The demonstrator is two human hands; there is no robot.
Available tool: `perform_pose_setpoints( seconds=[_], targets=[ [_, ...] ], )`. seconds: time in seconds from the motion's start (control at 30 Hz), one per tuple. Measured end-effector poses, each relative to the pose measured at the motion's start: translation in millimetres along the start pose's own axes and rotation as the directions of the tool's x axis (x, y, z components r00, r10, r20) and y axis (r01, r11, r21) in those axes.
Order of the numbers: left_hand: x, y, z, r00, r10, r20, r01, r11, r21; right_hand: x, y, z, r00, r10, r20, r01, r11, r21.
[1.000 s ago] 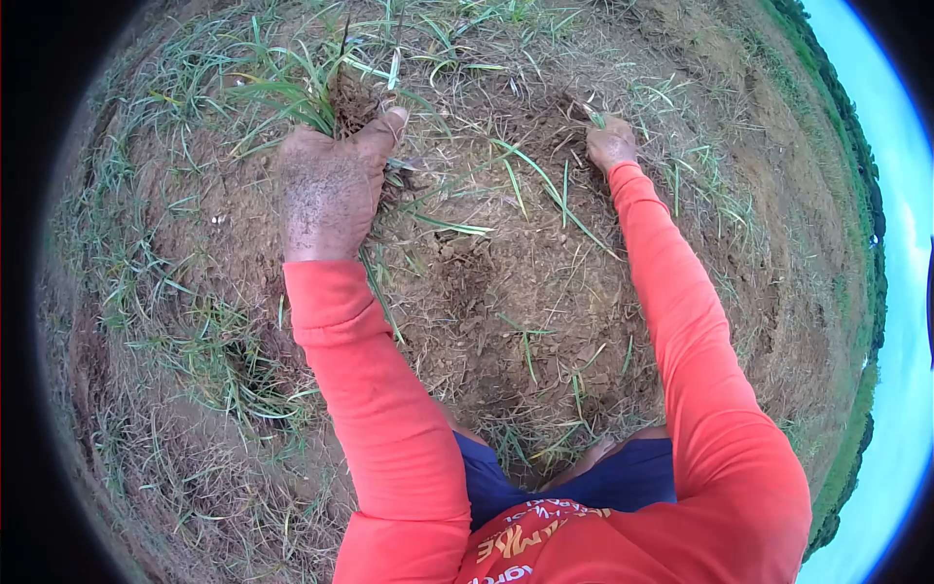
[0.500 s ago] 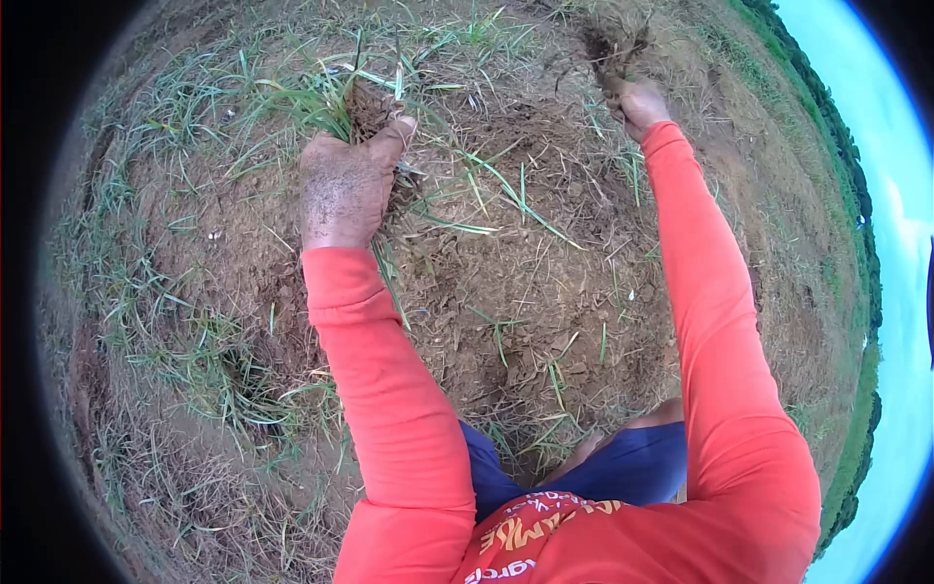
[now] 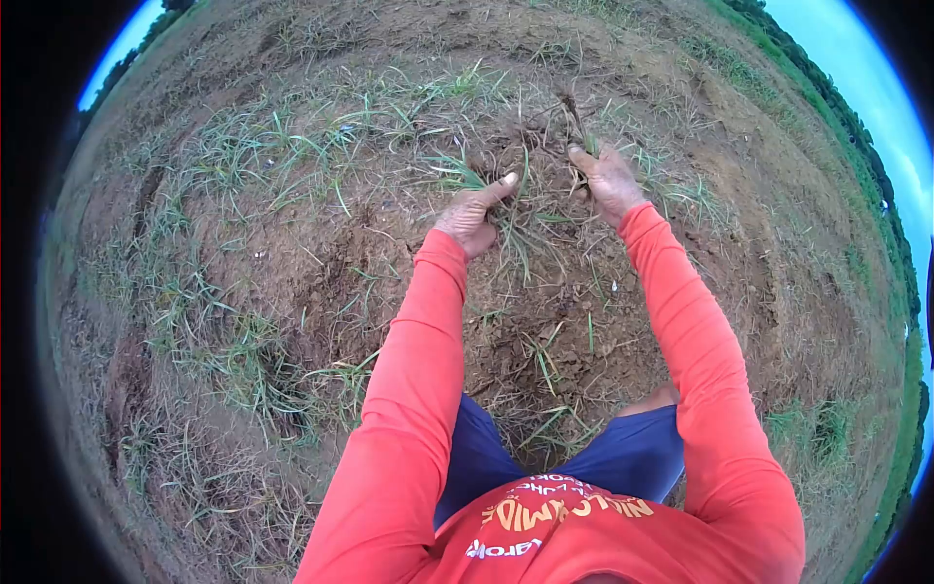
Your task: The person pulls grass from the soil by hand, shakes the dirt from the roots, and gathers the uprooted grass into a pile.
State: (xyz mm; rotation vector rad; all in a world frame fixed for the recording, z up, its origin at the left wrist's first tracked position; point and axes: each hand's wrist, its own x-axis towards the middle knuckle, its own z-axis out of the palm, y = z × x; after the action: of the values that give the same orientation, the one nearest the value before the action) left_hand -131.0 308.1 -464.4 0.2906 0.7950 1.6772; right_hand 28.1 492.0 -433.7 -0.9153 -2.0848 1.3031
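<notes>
My left hand (image 3: 471, 220), streaked with soil, is closed around a clump of grass (image 3: 520, 219) whose green blades stick out to both sides and hang below the thumb. Dark soil and roots show at the clump's top, though its edge blends into the ground behind. Just to the right, my right hand (image 3: 613, 183) pinches a thin bundle of uprooted grass (image 3: 576, 125), with brown roots pointing up and away from me. The two hands are close together, thumbs facing each other, in front of my knees. Most fingers are hidden behind the palms.
Bare brown soil (image 3: 623, 326) with loose clods lies before my legs. Green grass tufts (image 3: 258, 370) grow on the left, and more grass (image 3: 238, 151) stands farther out. Dry stalks are scattered about. A line of trees (image 3: 856, 146) borders the field at the right.
My left hand has moved right with its grass clump, toward my right hand. The right hand has come lower and slightly left, still gripping its rooted bundle. The view has also tilted.
</notes>
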Motion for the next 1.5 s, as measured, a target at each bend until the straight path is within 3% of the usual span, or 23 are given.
perform_pose_setpoints(
  seconds=[0.03,0.1,0.17,0.27,0.33,0.4,0.47,0.53,0.57,0.63,0.7,0.8,0.87,0.97,1.0,1.07,1.13,1.17,1.23,1.3,1.37,1.43,1.5],
  targets=[
    [3,-12,11,1.000,0.013,0.026,-0.012,0.999,-0.048,-18,1,17,0.985,-0.135,-0.105,0.104,0.960,-0.261],
    [19,-33,16,0.996,0.047,0.078,-0.036,0.990,-0.139,-62,3,43,0.919,-0.387,0.083,0.391,0.855,-0.341],
    [34,-45,-6,0.994,0.111,-0.012,-0.112,0.992,-0.057,-81,11,50,0.814,-0.545,0.204,0.575,0.701,-0.423],
    [23,-26,-11,0.972,0.228,-0.059,-0.222,0.971,0.094,-107,-4,23,0.854,-0.456,0.251,0.518,0.797,-0.311],
    [8,2,-16,0.948,0.314,-0.046,-0.304,0.940,0.153,-118,4,2,0.945,-0.165,0.281,0.208,0.969,-0.133],
    [-8,26,-26,0.957,0.284,-0.058,-0.268,0.943,0.197,-122,17,-22,0.915,0.006,0.403,0.142,0.931,-0.336],
    [-28,45,-40,0.949,0.309,-0.059,-0.287,0.927,0.240,-133,46,-31,0.925,0.027,0.379,0.123,0.922,-0.366],
    [-62,72,-48,0.838,0.544,-0.040,-0.454,0.736,0.502,-144,75,-35,0.934,0.094,0.345,0.025,0.946,-0.323],
    [-82,82,-48,0.776,0.630,-0.015,-0.489,0.617,0.617,-142,88,-41,0.930,0.069,0.362,0.059,0.942,-0.330],
    [-143,126,-60,0.785,0.602,-0.146,-0.151,0.415,0.897,-161,115,-57,0.917,0.131,0.377,0.003,0.942,-0.335],
    [-204,190,-136,0.692,0.722,-0.022,-0.159,0.183,0.970,-155,126,-65,0.914,0.211,0.346,-0.102,0.946,-0.307],
    [-276,226,-174,0.668,0.743,0.033,0.137,-0.166,0.977,-158,119,-72,0.870,0.326,0.370,-0.214,0.926,-0.312],
    [-322,253,-224,0.695,0.719,0.000,0.380,-0.368,0.848,-158,131,-74,0.852,0.359,0.382,-0.261,0.922,-0.285],
    [-357,250,-225,0.416,0.847,-0.332,0.672,-0.041,0.740,-160,138,-68,0.835,0.390,0.388,-0.294,0.913,-0.284],
    [-367,258,-260,0.452,0.800,-0.395,0.670,-0.013,0.742,-160,142,-70,0.834,0.396,0.385,-0.304,0.911,-0.280],
    [-381,251,-346,0.510,0.806,-0.301,0.745,-0.239,0.624,-158,140,-72,0.808,0.433,0.400,-0.336,0.896,-0.291],
    [-372,224,-298,0.526,0.760,-0.382,0.710,-0.146,0.689,-159,130,-67,0.818,0.431,0.382,-0.314,0.890,-0.331],
    [-376,224,-305,0.555,0.612,-0.564,0.789,-0.171,0.590,-160,125,-62,0.820,0.431,0.377,-0.304,0.885,-0.352],
    [-372,234,-324,0.483,0.251,-0.839,0.862,-0.305,0.405,-161,123,-56,0.820,0.424,0.386,-0.302,0.891,-0.338],
    [-356,227,-357,0.463,0.300,-0.834,0.845,-0.433,0.313,-162,118,-67,0.823,0.449,0.348,-0.330,0.877,-0.351],
    [-333,207,-366,0.554,0.399,-0.731,0.822,-0.400,0.405,-161,118,-64,0.803,0.491,0.338,-0.365,0.853,-0.372],
    [-295,179,-359,0.673,0.549,-0.496,0.695,-0.240,0.678,-155,143,-71,0.791,0.499,0.354,-0.353,0.845,-0.402],
    [-241,150,-359,0.716,0.568,-0.407,0.589,-0.178,0.788,-152,158,-70,0.817,0.466,0.340,-0.289,0.841,-0.457]
  ],
)
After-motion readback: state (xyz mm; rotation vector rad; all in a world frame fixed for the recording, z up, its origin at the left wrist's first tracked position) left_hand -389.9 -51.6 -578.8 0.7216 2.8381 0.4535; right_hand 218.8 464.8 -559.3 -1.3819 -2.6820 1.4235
